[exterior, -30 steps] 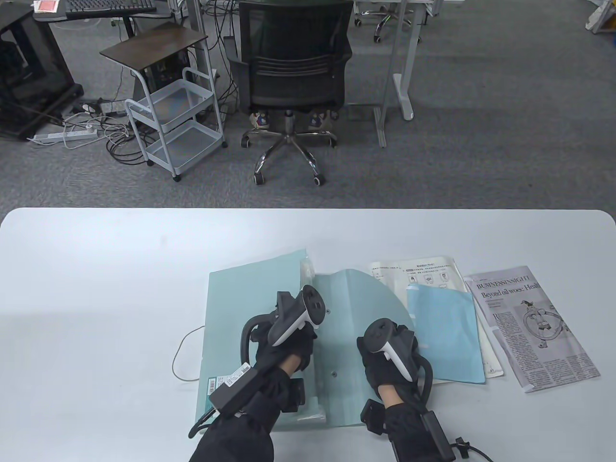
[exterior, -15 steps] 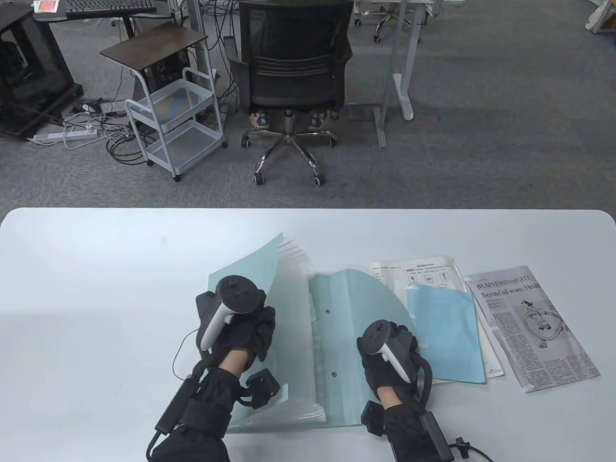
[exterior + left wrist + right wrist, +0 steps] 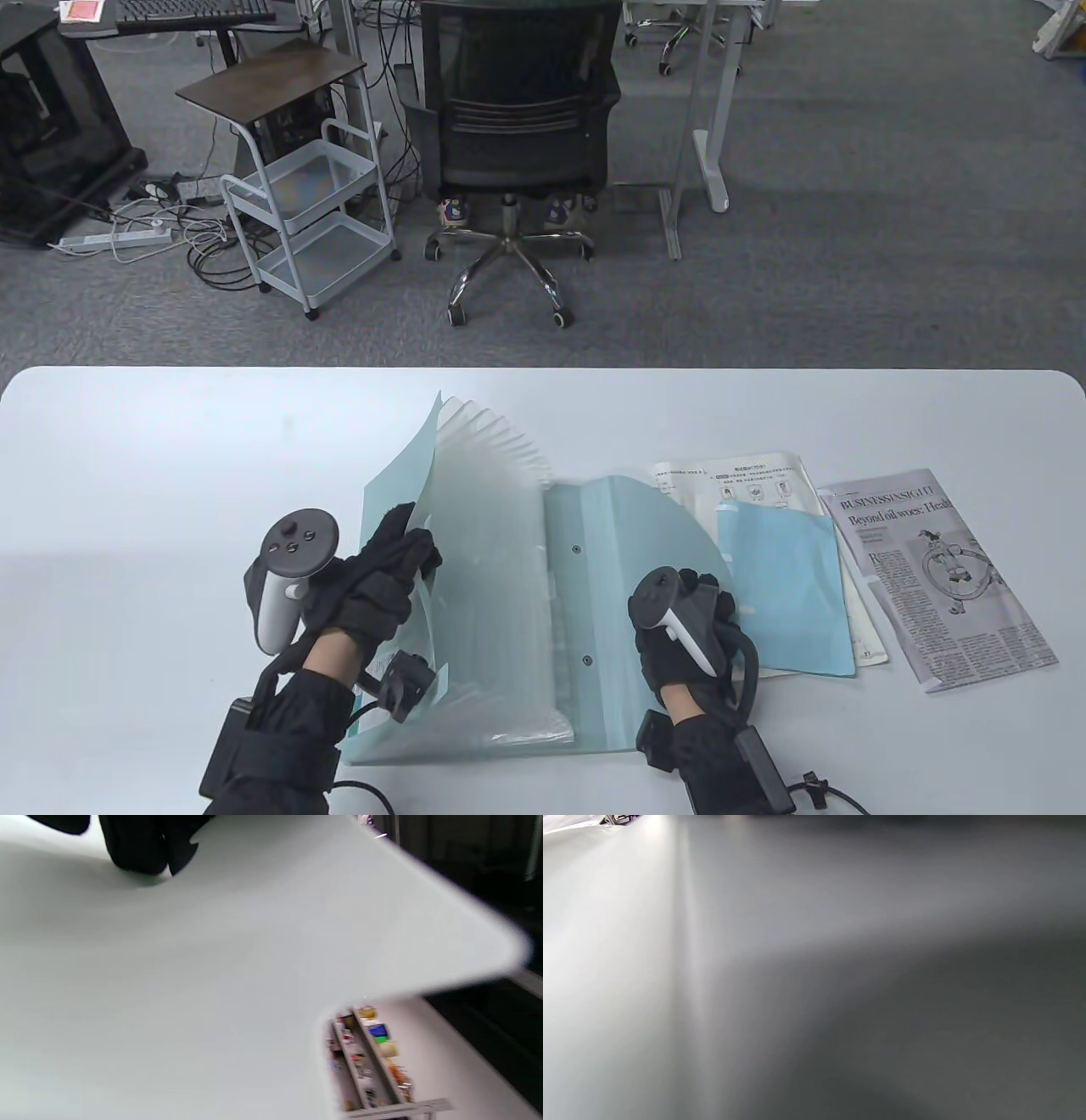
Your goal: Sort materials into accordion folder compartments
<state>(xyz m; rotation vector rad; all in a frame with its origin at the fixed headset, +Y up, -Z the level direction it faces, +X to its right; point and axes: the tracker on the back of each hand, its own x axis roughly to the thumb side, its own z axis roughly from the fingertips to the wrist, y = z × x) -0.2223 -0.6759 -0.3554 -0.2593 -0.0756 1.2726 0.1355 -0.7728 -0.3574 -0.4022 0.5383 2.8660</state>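
A pale teal accordion folder (image 3: 509,594) lies open on the white table (image 3: 170,441). My left hand (image 3: 386,564) grips its front cover (image 3: 399,484) and holds it raised to the left, so the white pleated compartments (image 3: 492,441) fan out. My right hand (image 3: 691,607) rests palm down on the folder's rounded flap (image 3: 628,535). To the right lie a blue sheet (image 3: 789,586), a printed white leaflet (image 3: 747,480) and a newspaper page (image 3: 942,577). The left wrist view shows my fingertips (image 3: 140,853) on the pale cover (image 3: 212,984). The right wrist view is a grey blur.
A thin white cord (image 3: 318,620) lies left of the folder. An office chair (image 3: 517,144) and a white trolley (image 3: 305,221) stand on the carpet beyond the far table edge.
My left hand has moved from the middle of the folder to its left side, lifting the front cover and fanning the compartments open. My right hand has stayed on the flap.
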